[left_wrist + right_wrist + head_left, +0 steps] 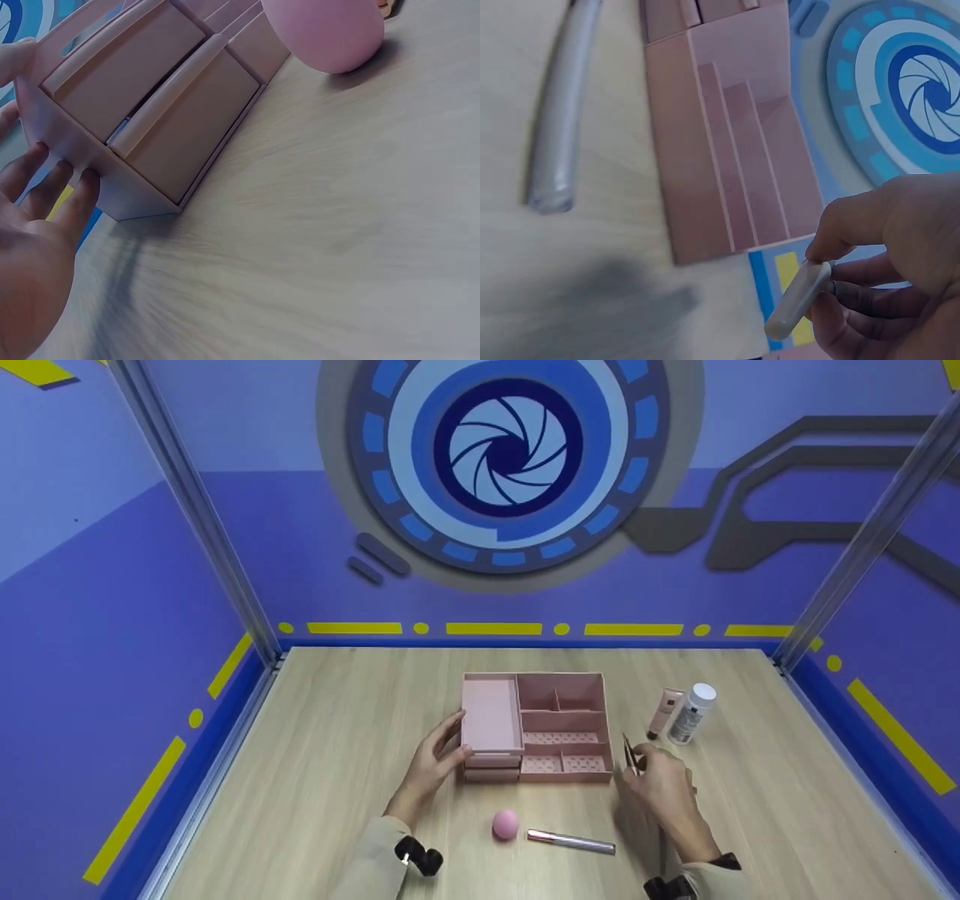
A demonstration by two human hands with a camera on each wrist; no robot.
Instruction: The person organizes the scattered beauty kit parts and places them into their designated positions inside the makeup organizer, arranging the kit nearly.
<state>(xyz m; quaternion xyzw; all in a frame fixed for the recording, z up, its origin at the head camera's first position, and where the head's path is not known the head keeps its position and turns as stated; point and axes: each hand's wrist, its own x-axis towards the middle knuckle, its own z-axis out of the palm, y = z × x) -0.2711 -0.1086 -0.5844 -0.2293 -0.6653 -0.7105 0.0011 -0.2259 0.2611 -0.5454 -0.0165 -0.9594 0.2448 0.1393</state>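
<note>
A pink cosmetics organizer (491,716), with drawers at its left and divided compartments at its right, stands on the table. My left hand (429,772) rests against its left side; in the left wrist view the fingertips touch the side wall (139,180) and the thumb lies at the top edge. Just right of the organizer, my right hand (664,784) pinches a slim pen-like cosmetic stick (799,300) between thumb and fingers. It is pale with a rounded end in the right wrist view; its exact kind I cannot tell.
In front of the organizer lie a pink makeup sponge (505,825) and a silver cosmetic tube (571,841). At the right, beyond my right hand, stand a pink squeeze tube (666,711) and a white-capped bottle (691,715). Blue walls (510,600) border the wooden table.
</note>
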